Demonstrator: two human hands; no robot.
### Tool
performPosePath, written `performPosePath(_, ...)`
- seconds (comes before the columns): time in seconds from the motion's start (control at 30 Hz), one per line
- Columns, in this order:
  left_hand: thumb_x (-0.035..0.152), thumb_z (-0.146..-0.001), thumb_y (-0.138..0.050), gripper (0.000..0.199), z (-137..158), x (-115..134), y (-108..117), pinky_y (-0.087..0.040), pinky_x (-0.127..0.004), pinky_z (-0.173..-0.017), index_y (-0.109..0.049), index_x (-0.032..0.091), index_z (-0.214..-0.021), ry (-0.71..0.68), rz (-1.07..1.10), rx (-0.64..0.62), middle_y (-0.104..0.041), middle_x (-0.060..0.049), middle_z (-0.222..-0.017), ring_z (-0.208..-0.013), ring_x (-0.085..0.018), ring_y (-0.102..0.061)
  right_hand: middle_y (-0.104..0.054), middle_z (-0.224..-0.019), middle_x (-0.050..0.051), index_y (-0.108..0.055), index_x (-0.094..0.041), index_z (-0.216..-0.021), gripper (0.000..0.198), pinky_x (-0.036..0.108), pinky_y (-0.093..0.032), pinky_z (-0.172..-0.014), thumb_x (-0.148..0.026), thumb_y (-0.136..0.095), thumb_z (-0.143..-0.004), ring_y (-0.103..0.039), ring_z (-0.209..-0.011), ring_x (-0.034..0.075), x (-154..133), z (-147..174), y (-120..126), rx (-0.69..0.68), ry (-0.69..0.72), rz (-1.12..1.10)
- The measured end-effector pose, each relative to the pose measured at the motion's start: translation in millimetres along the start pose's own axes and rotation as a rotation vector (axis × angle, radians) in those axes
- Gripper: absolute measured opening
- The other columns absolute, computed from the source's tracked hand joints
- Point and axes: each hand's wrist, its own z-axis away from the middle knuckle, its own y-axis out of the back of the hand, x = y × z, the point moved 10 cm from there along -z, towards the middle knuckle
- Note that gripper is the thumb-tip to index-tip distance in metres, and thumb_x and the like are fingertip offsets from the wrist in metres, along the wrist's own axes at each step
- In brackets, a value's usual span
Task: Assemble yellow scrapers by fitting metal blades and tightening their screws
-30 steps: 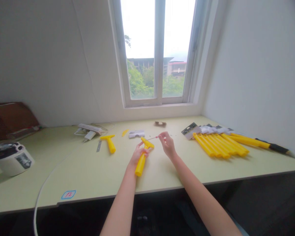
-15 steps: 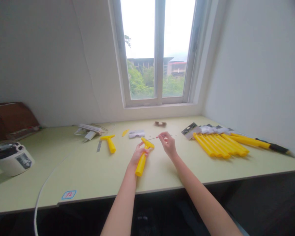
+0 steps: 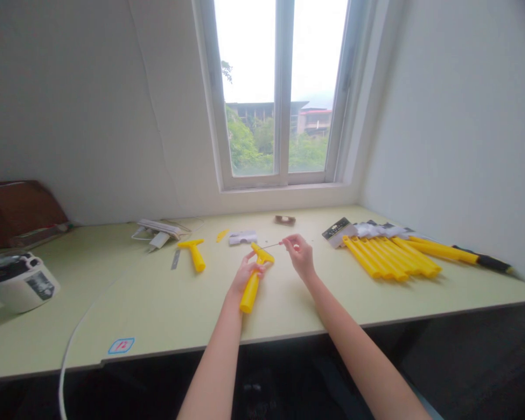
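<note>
- Head view: left hand (image 3: 245,274) is closing around yellow plastic T-shaped handle (image 3: 249,293) over pale-green counter (image 3: 166,315).
- Right hand (image 3: 301,256) is pinching slim metal-shafted screwdriver (image 3: 273,245), tip at crossbar (image 3: 267,257).
- Seemingly screwdriving; next turn is needing steady alignment.

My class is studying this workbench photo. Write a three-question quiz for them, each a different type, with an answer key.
1. True or false: the left hand has a yellow T-shaped handle in its grip.

2. What does the right hand have in its grip?
a) a mug
b) a slim screwdriver
c) a cardboard box

3. Short answer: as the picture shows it, on which side of the other T-shaped handle, lying on the desk, is the grey strip?

Key: 1 true; 2 b; 3 left.
</note>
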Motion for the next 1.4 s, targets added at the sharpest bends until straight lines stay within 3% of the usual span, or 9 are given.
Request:
performPosePath(0.17, 0.000, -0.060, -0.048, 0.069, -2, 0, 1, -0.032, -0.014, -0.044, -0.027, 0.019, -0.123, -0.009, 0.002, 0.006, -0.054, -0.002, -0.074, -0.043, -0.003, -0.041, -0.063, -0.074, 0.005, -0.052, -0.018, -0.088, 0.024, 0.024, -0.041, -0.051, -0.039, -0.043, -0.081, -0.057, -0.066, 0.015, -1, 1, -8, -0.047, 0.011, -0.036)
performPosePath(0.77, 0.001, -0.060, -0.049, 0.067, -2, -2, 1, -0.033, -0.014, -0.043, -0.028, 0.022, -0.120, 0.009, -0.003, 0.004, -0.051, 0.000, -0.073, -0.045, -0.003, -0.044, -0.061, -0.063, 0.004, -0.054, -0.018, -0.066, 0.033, 0.024, -0.041, -0.049, -0.049, -0.050, -0.074, -0.054, -0.057, 0.015, 5, 0, 4, 0.036, -0.032, 0.047)
performPosePath(1.13, 0.002, -0.059, -0.050, 0.064, 1, 0, -1, -0.032, -0.014, -0.043, -0.031, 0.020, -0.118, -0.005, -0.040, 0.023, -0.051, 0.002, -0.066, -0.043, -0.004, -0.043, -0.061, -0.069, 0.003, -0.050, -0.019, -0.082, 0.028, 0.024, -0.042, -0.051, -0.045, -0.040, -0.082, -0.055, -0.061, 0.014, 8, 1, -5, -0.026, -0.025, -0.020)
performPosePath(1.4, 0.004, -0.059, -0.051, 0.064, 0, 1, 0, -0.032, -0.016, -0.044, -0.031, 0.020, -0.118, -0.020, -0.048, 0.027, -0.051, 0.002, -0.065, -0.044, -0.005, -0.044, -0.060, -0.066, 0.004, -0.053, -0.017, -0.073, 0.030, 0.023, -0.042, -0.051, -0.046, -0.044, -0.079, -0.054, -0.061, 0.014, 1, 1, 1, 0.011, -0.007, 0.036)
